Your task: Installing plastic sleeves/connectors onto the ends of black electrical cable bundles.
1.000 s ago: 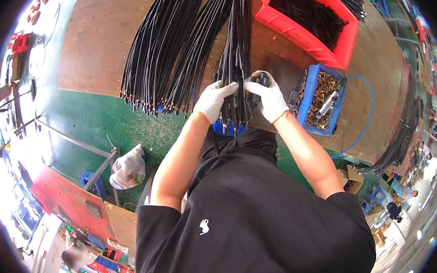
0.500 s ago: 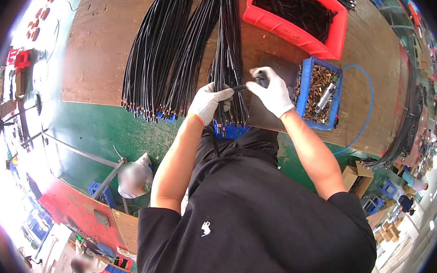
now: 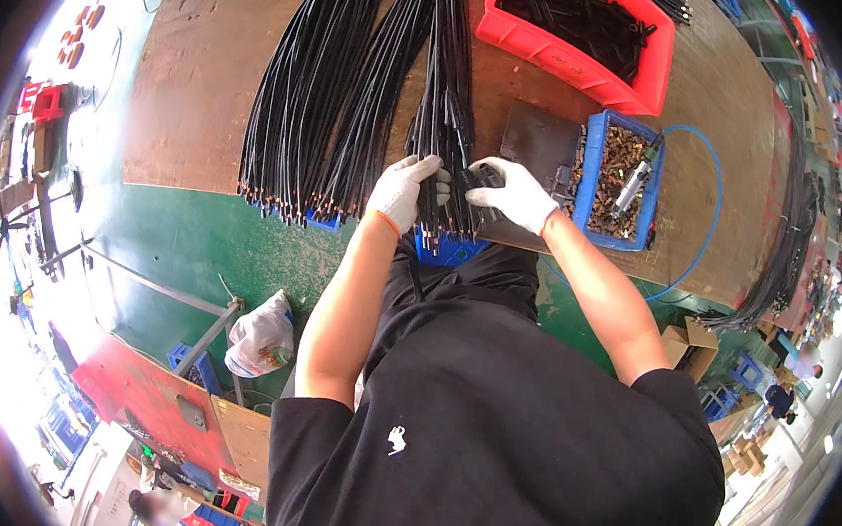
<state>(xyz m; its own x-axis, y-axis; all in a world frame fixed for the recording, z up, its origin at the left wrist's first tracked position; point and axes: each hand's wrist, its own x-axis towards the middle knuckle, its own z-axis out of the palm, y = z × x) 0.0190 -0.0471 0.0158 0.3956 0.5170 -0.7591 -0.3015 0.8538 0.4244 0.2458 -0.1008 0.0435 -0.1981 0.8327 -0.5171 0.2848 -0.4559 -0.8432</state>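
Left hand (image 3: 408, 192): gloved, fingers wrapped round the right-hand cable bundle (image 3: 447, 90), close to its bare ends.
Right hand (image 3: 513, 196): gloved, fingers curled on a few short black tubes (image 3: 483, 176), just beside that bundle. Number of tubes: cannot tell; the fingers hide part of them.

Hazards, as judged:
– Tubes dropping between the hands, should the right fingers loosen on one while pinching several.
– A wrong or doubled cable picked out, the strands under the left hand being crowded and alike.
– Cable ends splaying or slipping, should the left grip slacken; they overhang the table's near edge.
– Bare tips snagging on glove cloth.

Surroundings:
– Middle cable bundle (image 3: 389, 107), just beyond and left of the left hand; its ends lie near that wrist and crowd that side.
– Left cable bundle (image 3: 308, 97), farther left.
– Dark plate (image 3: 536, 131), just beyond the right hand.
– Red bin (image 3: 563, 57), beyond the right hand, more black tubes inside.
– Blue bin (image 3: 585, 214), right of the right hand, holding small metal pieces (image 3: 617, 153); a silver tool (image 3: 632, 190) lies across these and obstructs reaching in.
– Blue hose (image 3: 719, 181), looped farther right; could catch the right forearm on a wide sweep.
– Blue crate (image 3: 449, 252), below the cable ends, nearer the body than both hands.
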